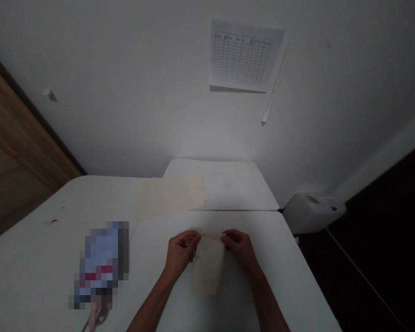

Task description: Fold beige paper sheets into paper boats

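Between my two hands hangs a thin, beige, see-through piece (209,267), roughly rectangular, like a small cloth or pouch; I cannot tell which. My left hand (182,251) pinches its upper left corner between thumb and fingers. At the upper right corner, my right hand (240,246) grips it the same way. A small dark mark or thread shows near its left edge. Farther back on the table lies a larger flat beige sheet (171,196).
The white table (148,295) has a seam toward its back section. A pixelated blue and red item (100,263) lies at left. A printed chart (242,57) hangs on the wall. On the right, beyond the table edge, stands a white plastic container (313,214).
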Tool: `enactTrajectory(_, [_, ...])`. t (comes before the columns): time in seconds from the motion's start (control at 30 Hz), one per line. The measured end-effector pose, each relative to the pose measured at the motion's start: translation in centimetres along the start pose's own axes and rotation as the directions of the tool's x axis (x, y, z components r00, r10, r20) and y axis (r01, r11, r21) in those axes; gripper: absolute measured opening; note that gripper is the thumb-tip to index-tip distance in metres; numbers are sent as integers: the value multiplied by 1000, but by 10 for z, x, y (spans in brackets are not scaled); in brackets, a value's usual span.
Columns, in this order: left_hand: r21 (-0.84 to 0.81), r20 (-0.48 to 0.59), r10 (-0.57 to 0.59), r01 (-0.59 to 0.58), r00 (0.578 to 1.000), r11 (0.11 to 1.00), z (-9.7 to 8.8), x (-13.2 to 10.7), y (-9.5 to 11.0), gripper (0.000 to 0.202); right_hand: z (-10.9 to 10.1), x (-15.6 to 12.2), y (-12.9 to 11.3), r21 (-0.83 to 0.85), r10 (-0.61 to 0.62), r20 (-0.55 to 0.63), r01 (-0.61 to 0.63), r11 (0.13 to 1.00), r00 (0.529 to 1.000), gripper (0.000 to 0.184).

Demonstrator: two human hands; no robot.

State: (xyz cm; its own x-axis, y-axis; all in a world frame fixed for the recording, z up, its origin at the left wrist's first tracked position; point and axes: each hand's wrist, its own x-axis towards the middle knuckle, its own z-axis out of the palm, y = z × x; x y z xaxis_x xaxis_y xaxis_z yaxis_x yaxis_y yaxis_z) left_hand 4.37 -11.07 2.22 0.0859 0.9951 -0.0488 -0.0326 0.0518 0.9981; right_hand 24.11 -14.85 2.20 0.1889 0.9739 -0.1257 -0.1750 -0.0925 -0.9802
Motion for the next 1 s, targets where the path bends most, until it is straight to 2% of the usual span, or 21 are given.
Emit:
enactTrajectory(0.17, [26, -11, 31, -31, 999, 999, 0, 0, -1, 31, -2, 2, 4, -25, 6, -14, -7, 1000, 1000, 35])
enactTrajectory(0.47, [28, -17, 39, -39, 999, 999, 1, -1, 4, 32, 0, 0, -7, -75, -61, -44, 58, 996, 997, 35])
enactTrajectory(0.7, [-40, -42, 38, -40, 998, 998, 0, 0, -3, 32, 6, -2, -6, 8, -68, -1, 68, 998, 998, 38])
enactTrajectory(0.77, [-92, -25, 29, -31, 999, 995, -1, 0, -3, 33, 7, -2, -5, 3, -67, -9, 67, 998, 998, 40])
enactTrajectory(0.87, [-166, 62, 3, 7, 998, 986, -1, -1, -1, 37, 6, -1, -6, -35, -74, -43, 72, 997, 996, 44])
enactTrajectory(1.0, [-163, 104, -6, 23, 995, 986, 0, -2, -2, 42, 7, -2, -7, -48, -84, -81, 81, 996, 993, 45])
